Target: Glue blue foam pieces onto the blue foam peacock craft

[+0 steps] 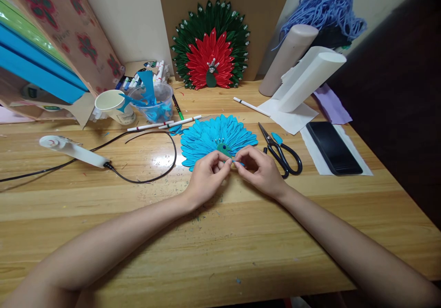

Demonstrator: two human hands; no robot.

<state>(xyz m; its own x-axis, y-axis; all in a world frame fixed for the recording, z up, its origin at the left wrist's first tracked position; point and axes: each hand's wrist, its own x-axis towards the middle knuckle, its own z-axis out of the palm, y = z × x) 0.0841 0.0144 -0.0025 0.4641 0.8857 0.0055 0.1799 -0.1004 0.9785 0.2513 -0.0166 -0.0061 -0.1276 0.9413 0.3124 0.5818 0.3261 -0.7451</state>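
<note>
A fan-shaped peacock of layered bright-blue petals (201,135) lies on the pale striped wooden desk (248,243), just beyond the hands; its petals overlap in pointed tiers, and its flat green head (223,149) bears a round dark-blue eye and a little pale crest; the left hand (208,172) and right hand (262,170) nearly meet, fingertips pinched on a tiny blue scrap (234,162), its shape mostly hidden; black-handled metal scissors (292,157) lie right of the peacock.
</note>
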